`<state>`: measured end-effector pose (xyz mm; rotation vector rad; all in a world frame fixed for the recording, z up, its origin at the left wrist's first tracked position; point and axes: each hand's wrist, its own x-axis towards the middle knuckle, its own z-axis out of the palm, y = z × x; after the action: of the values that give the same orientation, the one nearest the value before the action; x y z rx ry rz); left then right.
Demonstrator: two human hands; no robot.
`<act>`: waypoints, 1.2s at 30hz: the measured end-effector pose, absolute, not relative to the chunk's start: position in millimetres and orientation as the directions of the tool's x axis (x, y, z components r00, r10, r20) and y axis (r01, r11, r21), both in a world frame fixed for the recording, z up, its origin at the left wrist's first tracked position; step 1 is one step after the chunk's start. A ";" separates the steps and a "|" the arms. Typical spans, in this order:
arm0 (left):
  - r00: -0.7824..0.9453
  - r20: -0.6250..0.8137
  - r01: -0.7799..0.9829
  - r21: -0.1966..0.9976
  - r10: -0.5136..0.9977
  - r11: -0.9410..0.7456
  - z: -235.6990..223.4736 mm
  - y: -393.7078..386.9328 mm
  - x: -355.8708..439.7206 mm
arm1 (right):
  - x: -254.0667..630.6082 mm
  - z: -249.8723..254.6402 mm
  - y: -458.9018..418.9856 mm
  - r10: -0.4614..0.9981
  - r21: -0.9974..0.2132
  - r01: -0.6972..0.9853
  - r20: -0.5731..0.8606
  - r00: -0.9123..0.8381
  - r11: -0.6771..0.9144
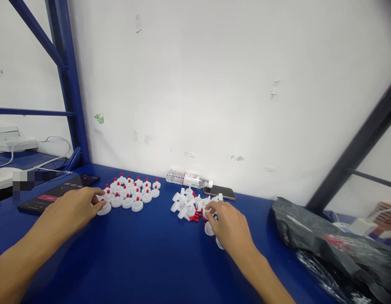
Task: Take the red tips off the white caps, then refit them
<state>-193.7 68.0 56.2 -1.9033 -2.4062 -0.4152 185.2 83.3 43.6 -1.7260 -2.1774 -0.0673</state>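
Red-tipped caps [137, 205] crowd close; L hand [75, 203] at one, R hand [229, 220] at white pcs [183, 202], grips unclear; nudge cd topple nbrs.

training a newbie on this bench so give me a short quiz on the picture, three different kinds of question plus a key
1. Fill in the blank: the round white caps by the left hand are topped with ____ tips.
2. True or false: the clear plastic bottle stands upright.
3. Short answer: which hand is at the pile of loose white pieces and small red pieces?

Key
1. Red.
2. False; it lies on its side near the wall.
3. The right hand.
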 end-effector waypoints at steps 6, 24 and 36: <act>-0.219 0.350 0.964 0.219 0.911 0.148 78.6 54.6 -167.3 | 183.4 51.9 80.8 0.913 -0.329 0.898 0.376 -0.160 0.293; 0.283 -0.139 0.833 0.525 0.949 -0.171 35.8 2.4 -84.8 | 179.5 35.5 82.0 0.890 -0.116 0.929 0.351 -0.293 0.351; 0.341 -0.078 0.788 0.567 0.937 -0.240 28.5 29.5 -67.8 | 169.1 25.5 80.1 0.916 -0.030 0.942 0.248 -0.316 0.334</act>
<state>-67.8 29.5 28.5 -2.9563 -2.1235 -0.5343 169.1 80.1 25.5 -1.6865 -2.3768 -0.1765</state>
